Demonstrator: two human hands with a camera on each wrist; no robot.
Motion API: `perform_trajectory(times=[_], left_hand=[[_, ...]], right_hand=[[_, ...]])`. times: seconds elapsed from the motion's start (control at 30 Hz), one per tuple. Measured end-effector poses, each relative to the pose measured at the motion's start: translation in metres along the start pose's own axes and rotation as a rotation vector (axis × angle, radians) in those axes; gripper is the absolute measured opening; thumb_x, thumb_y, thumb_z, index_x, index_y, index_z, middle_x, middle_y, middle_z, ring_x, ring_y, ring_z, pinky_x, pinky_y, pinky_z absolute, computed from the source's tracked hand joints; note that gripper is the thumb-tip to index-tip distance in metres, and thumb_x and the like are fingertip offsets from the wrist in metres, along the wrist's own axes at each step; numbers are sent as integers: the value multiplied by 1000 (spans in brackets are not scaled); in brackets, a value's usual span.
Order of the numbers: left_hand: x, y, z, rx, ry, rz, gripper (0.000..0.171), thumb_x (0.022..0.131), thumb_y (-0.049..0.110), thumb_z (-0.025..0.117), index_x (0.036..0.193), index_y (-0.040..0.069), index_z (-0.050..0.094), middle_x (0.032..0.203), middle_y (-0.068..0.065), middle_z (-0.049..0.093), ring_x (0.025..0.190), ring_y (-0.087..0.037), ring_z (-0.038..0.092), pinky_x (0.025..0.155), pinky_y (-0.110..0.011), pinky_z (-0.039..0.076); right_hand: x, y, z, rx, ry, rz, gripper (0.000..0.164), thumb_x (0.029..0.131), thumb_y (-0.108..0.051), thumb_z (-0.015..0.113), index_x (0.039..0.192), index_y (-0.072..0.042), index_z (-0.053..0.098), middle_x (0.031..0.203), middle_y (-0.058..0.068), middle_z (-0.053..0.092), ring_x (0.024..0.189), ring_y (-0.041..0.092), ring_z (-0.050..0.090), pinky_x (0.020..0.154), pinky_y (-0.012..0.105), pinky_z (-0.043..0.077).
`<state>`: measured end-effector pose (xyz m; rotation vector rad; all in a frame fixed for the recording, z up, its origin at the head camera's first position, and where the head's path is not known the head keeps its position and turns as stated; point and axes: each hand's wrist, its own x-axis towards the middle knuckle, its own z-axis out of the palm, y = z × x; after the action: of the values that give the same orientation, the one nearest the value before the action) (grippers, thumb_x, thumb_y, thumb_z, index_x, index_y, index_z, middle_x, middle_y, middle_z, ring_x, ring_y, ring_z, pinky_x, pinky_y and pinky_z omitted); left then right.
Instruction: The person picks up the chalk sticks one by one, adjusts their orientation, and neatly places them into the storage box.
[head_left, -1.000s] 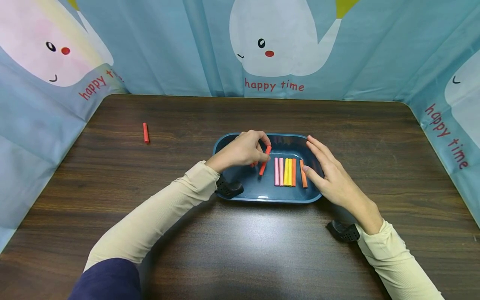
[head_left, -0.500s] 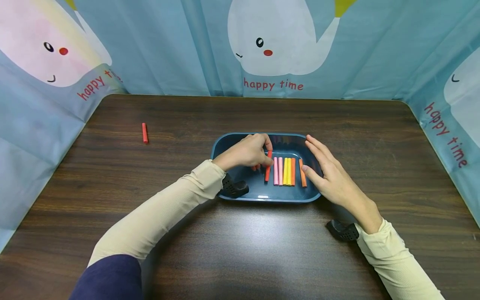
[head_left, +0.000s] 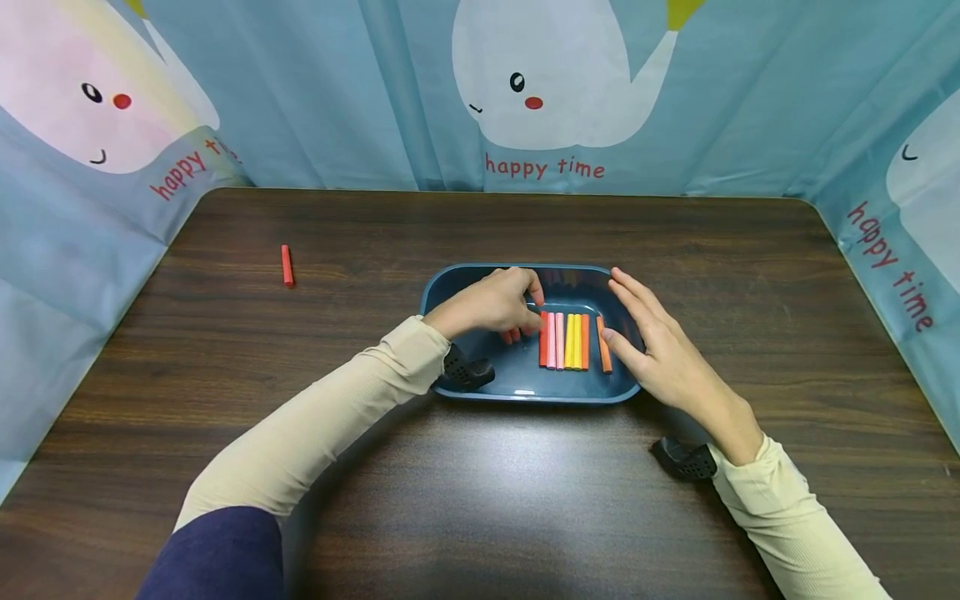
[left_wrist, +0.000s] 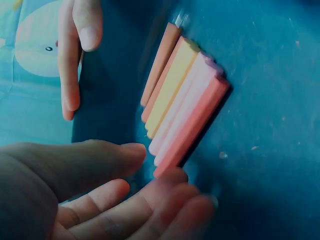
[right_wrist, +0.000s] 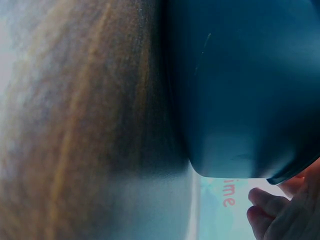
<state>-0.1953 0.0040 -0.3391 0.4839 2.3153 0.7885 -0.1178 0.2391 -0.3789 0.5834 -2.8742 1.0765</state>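
Short coloured sticks lie side by side in a dark blue tray. The row runs from a red stick through pink sticks and yellow sticks to an orange stick. Slightly apart at the right leans another orange stick. My left hand is over the tray, thumb and fingers parted; in the left wrist view a fingertip is at the end of the red stick. My right hand rests at the tray's right end, fingers extended, thumb close to the leaning orange stick.
A single red stick lies on the brown wooden table to the far left. Behind and beside the table hangs a blue curtain with printed whales. Each wrist wears a black camera.
My left hand has carried the red stick rightward, laid it against the left of the pink sticks and released it. The right hand has stayed in place.
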Motion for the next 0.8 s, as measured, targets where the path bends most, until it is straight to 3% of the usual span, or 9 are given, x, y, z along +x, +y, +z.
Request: perform_trajectory(times=[0.4, 0.8], left_hand=[[-20, -2, -22, -12, 87, 80, 35, 92, 16, 71, 122, 3, 57, 89, -20, 72, 72, -33, 70, 64, -29, 53], [-41, -12, -41, -7, 229, 88, 32, 92, 14, 70, 122, 5, 61, 94, -16, 74, 67, -28, 67, 62, -29, 51]], right_hand=[[-1, -3, 0, 5, -10, 0, 65, 99, -19, 59, 154, -2, 30, 165, 10, 22, 149, 34, 27, 112, 64, 29], [-1, -1, 0, 9, -9, -4, 65, 99, -21, 58, 155, -2, 29, 165, 10, 22, 149, 34, 27, 112, 64, 29]])
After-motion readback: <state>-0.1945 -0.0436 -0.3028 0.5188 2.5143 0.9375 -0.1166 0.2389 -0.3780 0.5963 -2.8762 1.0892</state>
